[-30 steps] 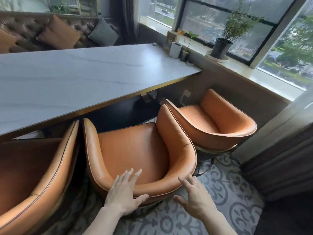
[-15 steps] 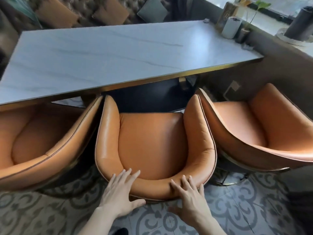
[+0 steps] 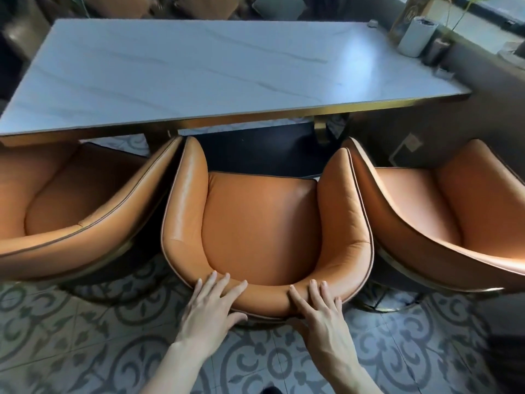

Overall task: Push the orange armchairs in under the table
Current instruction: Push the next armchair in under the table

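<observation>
Three orange armchairs stand side by side at the near edge of the white marble table point(image 3: 199, 69). The middle armchair point(image 3: 261, 220) faces the table squarely, its arm tips close to the gold table edge. My left hand point(image 3: 207, 311) lies over the left part of its backrest rim, fingers spread on top and thumb on the outer side. My right hand point(image 3: 321, 311) holds the right part of the rim the same way. The left armchair point(image 3: 71, 194) and the right armchair point(image 3: 426, 206) flank it, each angled and nearly touching it.
A gold table leg point(image 3: 321, 135) stands behind the middle chair's right arm. A white cylinder point(image 3: 416, 36) and small pots sit on the ledge at the table's far right. Patterned floor tiles point(image 3: 85, 336) lie underfoot. A wall socket point(image 3: 412, 142) shows on the right wall.
The middle armchair has swung round from an angled pose to face the table. Both hands have settled onto its backrest rim. My view has tilted down and centred on the chair.
</observation>
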`<state>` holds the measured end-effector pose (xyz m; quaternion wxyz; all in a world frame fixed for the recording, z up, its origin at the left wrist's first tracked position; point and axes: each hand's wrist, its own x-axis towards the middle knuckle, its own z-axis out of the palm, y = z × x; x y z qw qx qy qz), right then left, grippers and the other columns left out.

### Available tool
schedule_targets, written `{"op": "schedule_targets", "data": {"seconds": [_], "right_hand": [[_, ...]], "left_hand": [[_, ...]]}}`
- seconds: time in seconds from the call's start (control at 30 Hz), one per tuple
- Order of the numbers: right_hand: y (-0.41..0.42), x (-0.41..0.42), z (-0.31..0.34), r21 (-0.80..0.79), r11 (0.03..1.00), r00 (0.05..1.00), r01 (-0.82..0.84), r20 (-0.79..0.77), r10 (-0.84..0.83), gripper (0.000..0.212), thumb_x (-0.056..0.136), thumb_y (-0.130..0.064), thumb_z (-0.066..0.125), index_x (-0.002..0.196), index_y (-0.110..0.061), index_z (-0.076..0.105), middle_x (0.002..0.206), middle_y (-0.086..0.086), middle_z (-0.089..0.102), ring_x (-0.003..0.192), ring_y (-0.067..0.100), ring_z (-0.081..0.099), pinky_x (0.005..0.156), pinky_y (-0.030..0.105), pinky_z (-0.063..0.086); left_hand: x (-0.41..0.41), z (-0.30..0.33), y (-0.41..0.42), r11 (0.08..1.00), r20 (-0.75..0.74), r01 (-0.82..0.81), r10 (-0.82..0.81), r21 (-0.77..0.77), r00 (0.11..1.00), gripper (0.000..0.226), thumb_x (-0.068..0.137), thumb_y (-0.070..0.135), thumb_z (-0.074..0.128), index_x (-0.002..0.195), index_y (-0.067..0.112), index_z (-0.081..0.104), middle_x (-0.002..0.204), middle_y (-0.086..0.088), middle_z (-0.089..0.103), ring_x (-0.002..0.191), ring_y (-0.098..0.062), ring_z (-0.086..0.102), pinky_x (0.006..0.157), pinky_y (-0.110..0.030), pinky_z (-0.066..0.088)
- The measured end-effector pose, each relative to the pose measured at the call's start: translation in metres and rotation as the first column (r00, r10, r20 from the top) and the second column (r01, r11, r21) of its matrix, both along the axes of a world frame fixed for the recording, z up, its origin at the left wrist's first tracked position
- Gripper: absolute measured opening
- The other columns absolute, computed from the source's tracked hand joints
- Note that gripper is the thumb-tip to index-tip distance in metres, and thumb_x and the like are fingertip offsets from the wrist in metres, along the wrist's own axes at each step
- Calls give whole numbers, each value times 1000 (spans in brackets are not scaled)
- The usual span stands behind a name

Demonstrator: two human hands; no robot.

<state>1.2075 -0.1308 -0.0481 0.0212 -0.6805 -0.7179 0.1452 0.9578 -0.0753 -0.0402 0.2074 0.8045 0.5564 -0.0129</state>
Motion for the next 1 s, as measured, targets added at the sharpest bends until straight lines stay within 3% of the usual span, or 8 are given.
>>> {"op": "schedule_targets", "data": {"seconds": [0.13,0.2,0.23,0.37,0.53,0.7,0.83,1.0], "right_hand": [[5,1,-8,36,999,1000,-10,24,9,90,62,-33,93,139,-33,45,129,25,62,121,50,55,78,65,53],[5,2,-12,76,997,999,-9,42,6,70,77,-40,74,140,-33,45,132,25,61,127,47,46,80,67,52],[5,2,-13,107,994,999,-10,53,4,64,81,-41,65,141,-32,45,134,25,59,130,46,42,82,67,51],[10,6,-14,114,993,1000,-11,0,11,80,79,-29,82,147,-33,40,143,25,52,133,49,44,94,69,45],[36,21,-5,76,997,1000,-5,-8,6,54,95,-41,55,148,-35,42,146,24,49,138,48,38,102,67,38],[62,40,-7,30,999,999,-29,-14,29,55,97,-39,59,149,-34,42,149,24,45,141,48,32,105,67,35],[86,57,-5,14,999,999,-44,-30,45,54,98,-47,42,151,-37,37,154,22,38,146,45,23,110,64,27],[111,74,-9,15,997,996,-82,-28,83,56,100,-42,55,152,-39,33,156,22,35,146,45,21,112,64,26]], "left_hand": [[-2,-9,3,999,-59,48,-49,-14,997,73,73,57,74,139,37,51,141,-9,55,135,-36,43,109,-55,37],[-1,-17,4,999,-41,51,-50,17,998,71,66,54,79,131,32,61,132,-12,63,126,-39,53,101,-58,45],[-1,-18,4,997,-34,58,-57,41,998,65,71,53,74,131,30,62,132,-13,62,126,-40,53,100,-60,45],[1,-17,9,996,-60,50,-46,72,997,59,85,55,39,134,28,59,135,-14,59,128,-42,50,103,-62,41],[18,-14,29,998,-39,1,1,65,999,68,72,49,76,134,29,59,135,-16,59,129,-42,48,104,-62,39],[34,-15,47,996,-18,-22,23,84,1000,66,75,49,73,136,31,56,138,-15,57,132,-42,46,107,-61,37],[50,-15,62,992,10,-55,54,111,998,65,77,49,72,137,33,55,140,-14,55,134,-40,43,109,-59,33],[66,-15,80,990,29,-87,84,108,996,64,81,49,70,141,35,50,146,-10,50,140,-37,35,113,-56,26]]}}
